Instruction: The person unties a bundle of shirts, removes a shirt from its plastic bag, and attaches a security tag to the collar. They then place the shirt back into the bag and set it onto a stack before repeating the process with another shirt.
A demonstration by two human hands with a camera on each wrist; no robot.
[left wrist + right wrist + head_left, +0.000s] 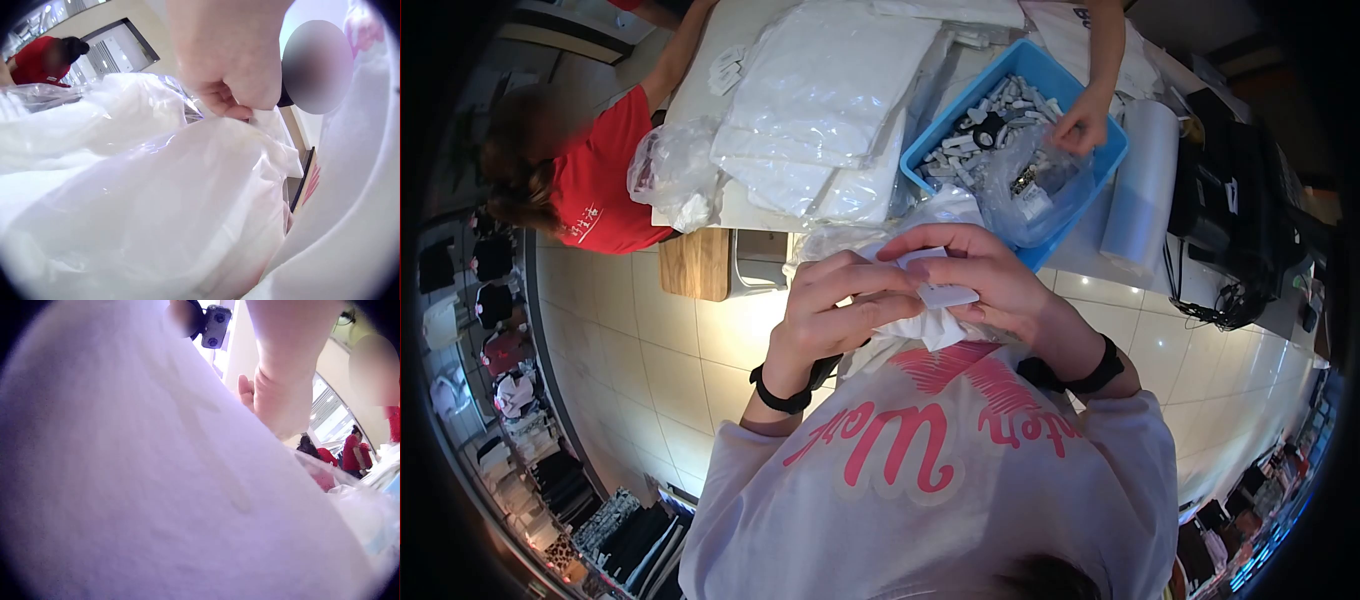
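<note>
Two hands up close together before the chest, over pale floor tiles (670, 350). Left hand (840, 310): fingers curled, pinching the bag (187, 206) of white cloth at its side. Right hand (990, 280): fingers bent over the top, thumb and fingertips clamped on a small white tag (945, 294) at the bag's upper edge. Bag held against the chest, well short of the table.

Beyond, a white table (705, 110) piled with flat bagged packs (830, 90). On it too, a blue bin (1112, 150) full of small white pieces, another person's hand (1083, 125) inside. Just beside the bin, a roll of clear film (1145, 180). At the table's left side, a person in red (600, 190); by its near edge, a wooden stool (695, 265). Along the room's left edge, racks of clothes (510, 390). Far right, black gear with cables (1230, 200).
</note>
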